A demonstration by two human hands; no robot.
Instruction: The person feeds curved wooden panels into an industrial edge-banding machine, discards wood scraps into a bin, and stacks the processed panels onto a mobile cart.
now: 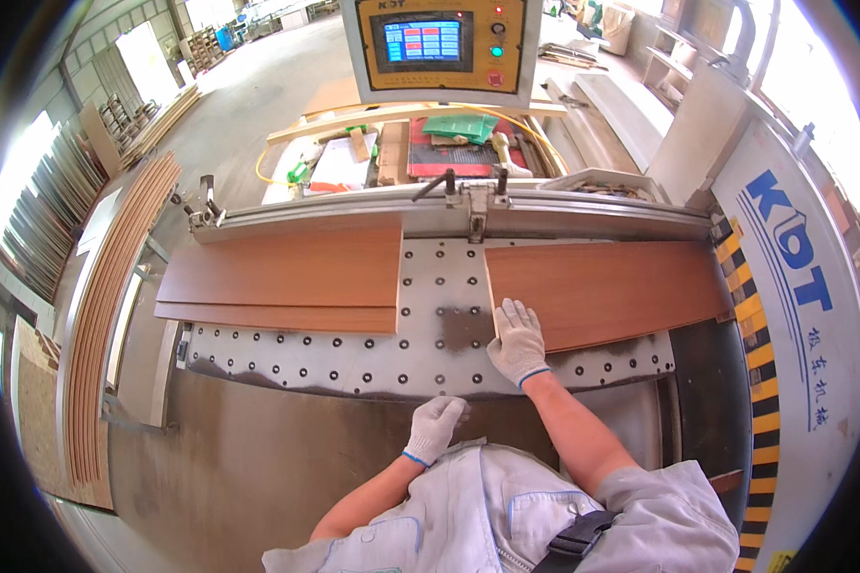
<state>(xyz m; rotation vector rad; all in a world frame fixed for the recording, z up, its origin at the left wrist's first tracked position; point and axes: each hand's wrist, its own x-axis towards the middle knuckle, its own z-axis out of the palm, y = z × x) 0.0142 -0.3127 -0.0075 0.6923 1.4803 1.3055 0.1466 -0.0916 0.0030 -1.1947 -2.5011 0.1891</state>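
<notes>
My right hand (519, 346), in a white knit glove with a blue cuff, lies with fingers stretched flat over the near left corner of a reddish-brown wood panel (607, 286). That panel rests on the perforated metal work table (373, 353), its right end reaching the machine's side. My left hand (437, 430), gloved the same way, is held in front of my body at the table's near edge. Its fingers are curled together, and nothing shows in them. Farther left on the table, two overlapping brown panels (282, 277) lie against the fence, away from both hands.
A metal fence (583, 218) with a clamp (476, 205) runs along the table's back. Behind it stands a control screen (420, 43). Striped machine housing (798, 277) borders the right. Stacked panels (115, 315) stand at left. Tools and a green sheet (459, 127) lie beyond the fence.
</notes>
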